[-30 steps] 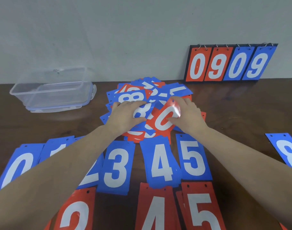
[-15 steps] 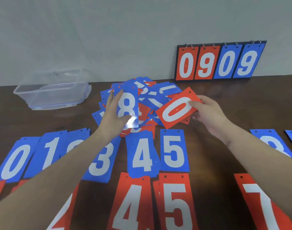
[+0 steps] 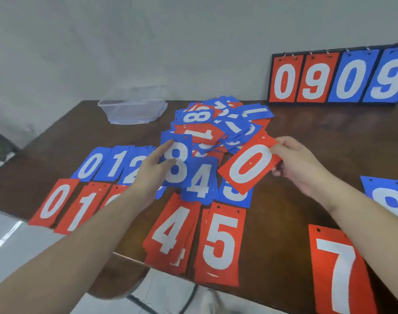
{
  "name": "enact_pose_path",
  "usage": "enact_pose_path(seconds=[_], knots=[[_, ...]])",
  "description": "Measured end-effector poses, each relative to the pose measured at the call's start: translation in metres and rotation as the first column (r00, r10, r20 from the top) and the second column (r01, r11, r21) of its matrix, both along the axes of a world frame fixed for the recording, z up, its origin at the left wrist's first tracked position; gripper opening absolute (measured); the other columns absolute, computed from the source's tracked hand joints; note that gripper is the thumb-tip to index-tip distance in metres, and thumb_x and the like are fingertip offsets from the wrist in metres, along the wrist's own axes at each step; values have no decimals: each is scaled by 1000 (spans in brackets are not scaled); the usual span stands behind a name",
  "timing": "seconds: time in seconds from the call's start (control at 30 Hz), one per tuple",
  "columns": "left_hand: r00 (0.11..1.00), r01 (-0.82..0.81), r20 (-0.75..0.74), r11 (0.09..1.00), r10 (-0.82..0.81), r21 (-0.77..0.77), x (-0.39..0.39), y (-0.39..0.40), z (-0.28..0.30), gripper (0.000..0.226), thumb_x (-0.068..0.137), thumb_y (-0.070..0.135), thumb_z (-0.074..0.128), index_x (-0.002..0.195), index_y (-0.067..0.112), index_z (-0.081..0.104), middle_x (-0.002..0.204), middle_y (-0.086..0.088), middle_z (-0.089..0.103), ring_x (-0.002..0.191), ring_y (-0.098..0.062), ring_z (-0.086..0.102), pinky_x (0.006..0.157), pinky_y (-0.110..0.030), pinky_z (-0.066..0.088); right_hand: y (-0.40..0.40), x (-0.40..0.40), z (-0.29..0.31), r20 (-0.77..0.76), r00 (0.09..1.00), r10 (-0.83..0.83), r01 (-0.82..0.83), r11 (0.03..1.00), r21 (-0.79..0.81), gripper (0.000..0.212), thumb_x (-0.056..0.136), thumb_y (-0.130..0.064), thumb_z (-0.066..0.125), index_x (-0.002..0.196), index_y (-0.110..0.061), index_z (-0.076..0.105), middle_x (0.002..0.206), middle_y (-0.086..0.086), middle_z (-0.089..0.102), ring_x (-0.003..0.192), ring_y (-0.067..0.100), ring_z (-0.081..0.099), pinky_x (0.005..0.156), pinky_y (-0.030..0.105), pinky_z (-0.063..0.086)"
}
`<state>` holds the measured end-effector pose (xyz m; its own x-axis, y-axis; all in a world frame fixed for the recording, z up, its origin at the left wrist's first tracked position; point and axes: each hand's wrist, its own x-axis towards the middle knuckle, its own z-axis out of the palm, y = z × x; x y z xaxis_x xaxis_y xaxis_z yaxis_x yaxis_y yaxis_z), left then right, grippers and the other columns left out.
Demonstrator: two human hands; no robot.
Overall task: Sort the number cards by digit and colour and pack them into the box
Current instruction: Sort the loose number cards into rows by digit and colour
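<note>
Brown table [image 3: 306,141]: left hand [image 3: 151,175] pinches blue 8 [image 3: 176,164]; at its 3 o'clock, right hand [image 3: 295,164] grips red 0 [image 3: 250,166].

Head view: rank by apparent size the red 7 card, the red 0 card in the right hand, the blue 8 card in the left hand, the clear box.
1. red 7 card, nearest the camera, which inflates it.
2. red 0 card.
3. blue 8 card, partly covered by the fingers.
The clear box spans about as much as the 0 card; being farthest, I won't rank it.
</note>
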<state>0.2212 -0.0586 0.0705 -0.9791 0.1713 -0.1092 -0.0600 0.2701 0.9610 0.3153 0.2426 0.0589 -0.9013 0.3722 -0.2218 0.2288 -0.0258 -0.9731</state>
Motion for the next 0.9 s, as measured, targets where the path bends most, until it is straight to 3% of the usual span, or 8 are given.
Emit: enact_pose_path(seconds=[0.13, 0.27, 0.43, 0.57, 0.73, 0.9], knots=[[997, -78, -15, 997, 78, -5, 25, -32, 1, 52, 94, 8, 63, 125, 50, 61, 132, 12, 64, 115, -13, 66, 100, -43, 54, -23, -4, -1, 1, 991, 131, -131, 991, 30, 7, 99, -18, 59, 104, -20, 63, 69, 7, 61, 57, 16, 54, 53, 29, 42], [985, -163, -55, 986, 165, 37, 41, -71, 1, 59, 95, 3, 61, 135, 45, 55, 139, 16, 55, 118, -5, 61, 102, -39, 53, -61, -14, 5, 20, 970, 243, -244, 969, 46, 13, 99, -22, 62, 112, -22, 66, 76, 8, 69, 57, 16, 60, 54, 28, 48], [967, -255, 23, 963, 254, 82, 39, -129, 3, 62, 95, 8, 64, 132, 56, 50, 126, 12, 60, 109, -16, 68, 93, -48, 58, -124, -40, 13, 72, 936, 346, -351, 933, 84, 16, 98, -22, 64, 113, -27, 60, 81, 8, 71, 56, 13, 64, 55, 29, 49], [946, -324, 83, 936, 314, 141, 33, -189, 5, 61, 94, 3, 62, 134, 46, 47, 104, 16, 71, 89, -12, 74, 69, -34, 63, -191, -69, 15, 85, 917, 390, -399, 905, 150, 9, 96, -18, 63, 103, -23, 62, 67, 0, 61, 51, 9, 53, 48, 22, 41], [914, -404, 106, 898, 391, 175, 19, -278, 1, 61, 92, 1, 60, 138, 41, 49, 114, 13, 71, 96, -14, 74, 82, -41, 62, -287, -116, 10, 135, 888, 439, -458, 871, 180, 17, 94, -19, 64, 110, -22, 61, 68, 4, 58, 51, 8, 51, 47, 22, 40], [915, -403, 95, 895, 392, 191, 5, -354, -5, 60, 92, 1, 59, 135, 41, 53, 118, 12, 70, 103, -15, 71, 85, -40, 60, -382, -159, 4, 179, 846, 503, -531, 826, 190, 21, 94, -24, 64, 114, -28, 60, 73, 3, 63, 65, 14, 59, 61, 28, 49]])
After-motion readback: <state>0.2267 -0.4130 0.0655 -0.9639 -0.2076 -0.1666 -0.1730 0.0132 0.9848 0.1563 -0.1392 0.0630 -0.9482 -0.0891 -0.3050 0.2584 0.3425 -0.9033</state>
